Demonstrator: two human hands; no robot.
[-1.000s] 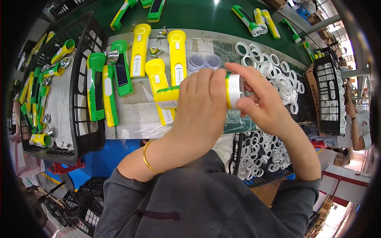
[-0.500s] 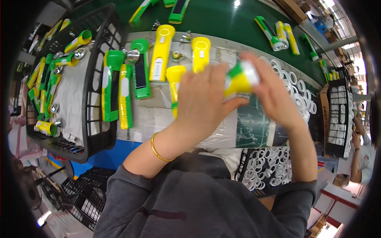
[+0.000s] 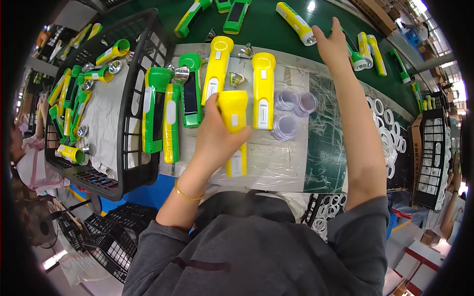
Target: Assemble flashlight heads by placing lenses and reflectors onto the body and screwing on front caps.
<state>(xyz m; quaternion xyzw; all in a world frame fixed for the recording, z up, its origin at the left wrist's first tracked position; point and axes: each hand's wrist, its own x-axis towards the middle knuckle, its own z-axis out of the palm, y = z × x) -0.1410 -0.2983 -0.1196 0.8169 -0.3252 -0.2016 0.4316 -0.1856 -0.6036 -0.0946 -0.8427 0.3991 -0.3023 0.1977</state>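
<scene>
My left hand (image 3: 216, 135) is closed round a yellow flashlight body (image 3: 233, 104), its wide head pointing away from me. At the far side, my right hand (image 3: 332, 48) is stretched over the green surface, fingers apart and nothing in them. Just left of its fingertips lies a yellow flashlight (image 3: 295, 22) with a white-rimmed head. Another yellow flashlight body (image 3: 263, 89) rests right of my left hand, beside stacks of clear round lenses (image 3: 286, 127). Green and yellow bodies (image 3: 156, 108) lie to the left, with small silver reflector cups (image 3: 181, 74) among them.
A black crate (image 3: 116, 182) at the left holds flashlight parts on pale cloth. White rings (image 3: 387, 135) are heaped at the right, and more fill a container (image 3: 326, 212) below the table edge. Several flashlights (image 3: 377, 54) lie at the far right, near another black crate (image 3: 429, 167).
My hands have parted. The right one has moved up and away, off the white-headed flashlight, which now lies on the green surface. The left one now grips a yellow body; the lens stacks are uncovered.
</scene>
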